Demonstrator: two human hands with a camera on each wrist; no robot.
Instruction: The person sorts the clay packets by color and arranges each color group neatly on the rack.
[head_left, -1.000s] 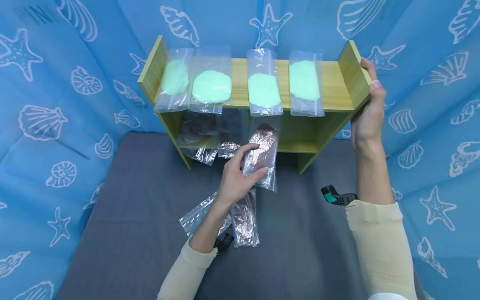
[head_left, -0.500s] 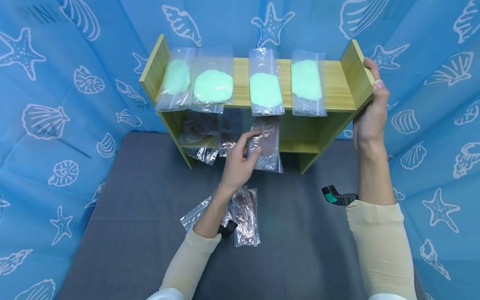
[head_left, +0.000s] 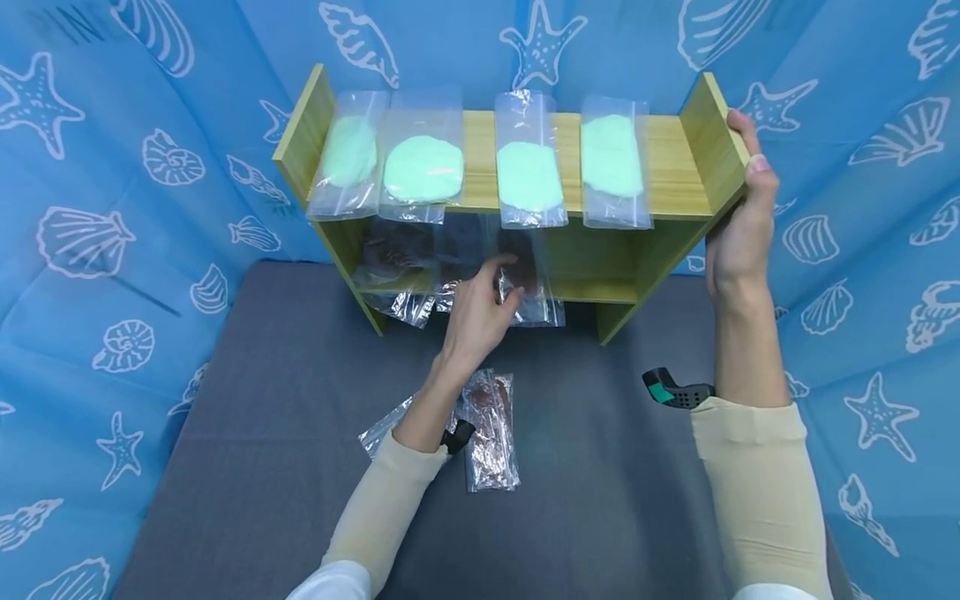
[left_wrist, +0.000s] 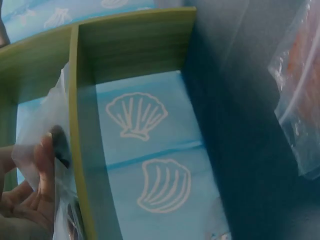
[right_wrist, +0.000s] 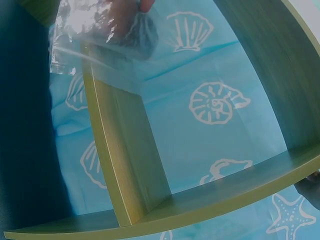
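A wooden shelf [head_left: 667, 171] stands at the back of the grey mat. Four clear bags of pale green stuff [head_left: 529, 175] lie along its top board. Brown-filled bags [head_left: 393, 250] lie on the lower board. My left hand [head_left: 480, 308] pinches one brown bag [head_left: 534, 287] by its near end, with the bag partly on the lower board. In the left wrist view my fingers [left_wrist: 44, 165] press the clear plastic [left_wrist: 52, 125] by the board's edge [left_wrist: 80, 150]. My right hand [head_left: 738, 221] grips the shelf's right side panel [head_left: 712, 125].
A brown bag [head_left: 491, 425] and a clear bag [head_left: 382, 429] lie on the mat [head_left: 262, 417] near my left forearm. A black and teal object [head_left: 670, 392] sits by my right sleeve. Blue seashell cloth [head_left: 112, 208] walls in the mat on three sides.
My left hand has carried the brown bag forward from above the mat onto the lower board. The right hand has stayed on the side panel.
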